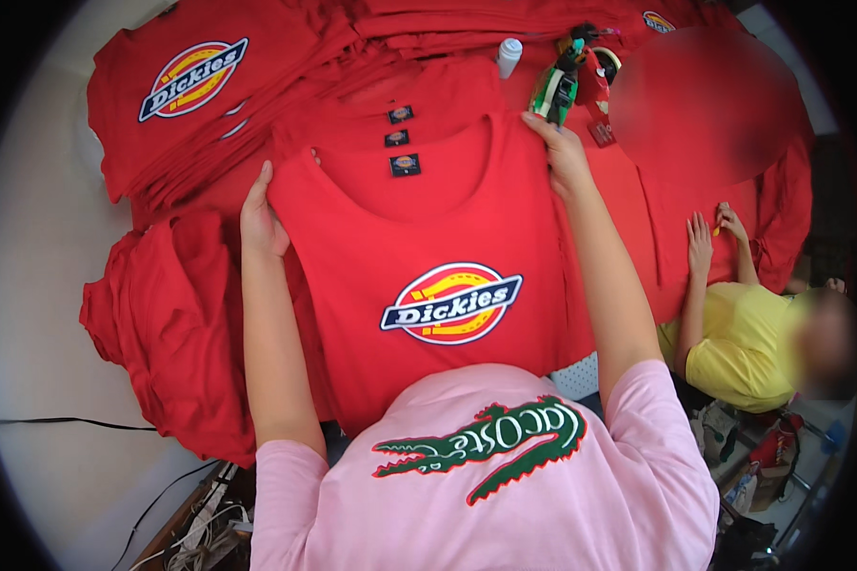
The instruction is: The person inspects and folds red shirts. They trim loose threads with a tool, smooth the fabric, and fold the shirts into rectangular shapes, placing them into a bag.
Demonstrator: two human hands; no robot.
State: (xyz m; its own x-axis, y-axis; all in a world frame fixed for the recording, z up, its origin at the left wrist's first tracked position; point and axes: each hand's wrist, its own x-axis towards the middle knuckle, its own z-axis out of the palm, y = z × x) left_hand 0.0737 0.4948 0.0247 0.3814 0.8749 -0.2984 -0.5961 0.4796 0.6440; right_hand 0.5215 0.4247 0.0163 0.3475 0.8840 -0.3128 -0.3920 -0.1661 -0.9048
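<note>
A red tank top point(352, 257) with a round printed logo on its chest hangs spread between my two hands, its lower part against my pink shirt. My left hand point(263, 214) grips its left shoulder strap, thumb up and fingers mostly behind the cloth. At the other strap, my right hand point(564, 157) pinches the top edge between thumb and fingers. Behind the neckline lie more red tops point(352, 103), layered, with dark neck labels showing. A green and black hand tool point(557, 90), perhaps a tagging tool, lies just beyond my right hand.
A stack of folded red tops point(124, 67) is at the far left, above a crumpled red heap point(176, 324). A white bottle point(509, 57) stands at the back. On the right, a person in a yellow shirt point(743, 347) works with both hands on red cloth. Cables point(209, 523) hang lower left.
</note>
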